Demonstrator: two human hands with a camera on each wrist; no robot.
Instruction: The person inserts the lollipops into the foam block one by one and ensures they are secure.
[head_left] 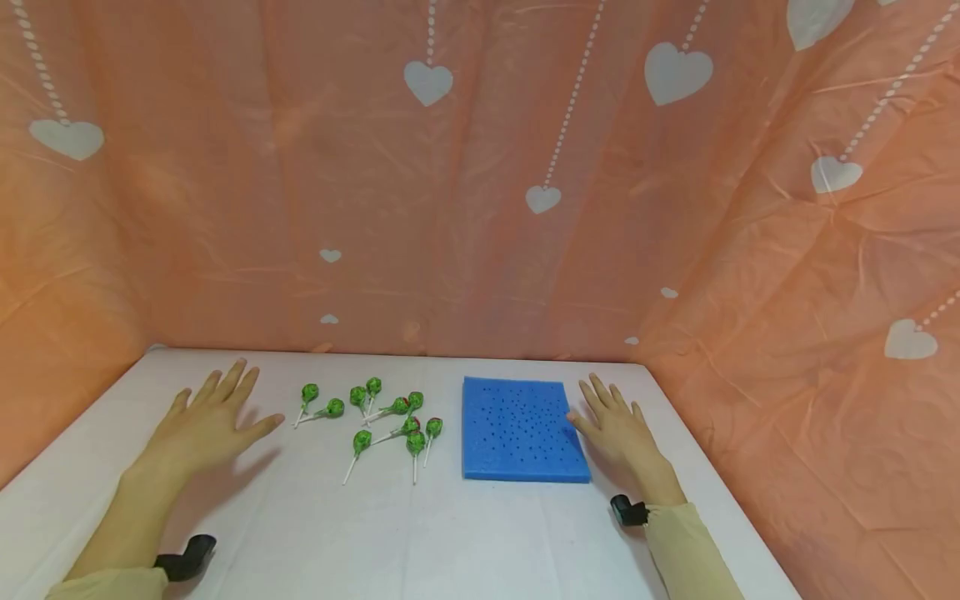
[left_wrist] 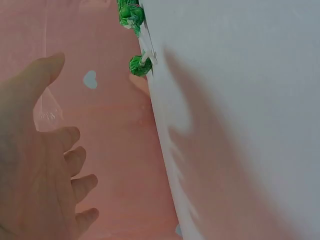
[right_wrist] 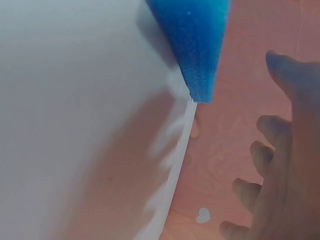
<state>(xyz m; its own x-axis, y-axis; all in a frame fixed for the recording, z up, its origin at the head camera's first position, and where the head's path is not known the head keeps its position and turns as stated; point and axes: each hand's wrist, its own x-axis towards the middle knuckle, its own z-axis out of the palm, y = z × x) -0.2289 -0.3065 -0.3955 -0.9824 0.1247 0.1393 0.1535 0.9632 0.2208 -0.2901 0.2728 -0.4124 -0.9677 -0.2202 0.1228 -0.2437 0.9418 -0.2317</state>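
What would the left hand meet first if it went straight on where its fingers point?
Probably the orange curtain behind the table: the left hand points to the left of the lollipops, though depth is hard to judge.

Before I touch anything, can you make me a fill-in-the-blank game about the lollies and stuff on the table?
1. The pad is coloured ____.
2. The lollies are wrapped mostly in ____.
3. In the head view, the lollies lie to the ____ of the pad.
4. The grip nearer the pad is the person's ____ one.

Missing words: blue; green; left; right.
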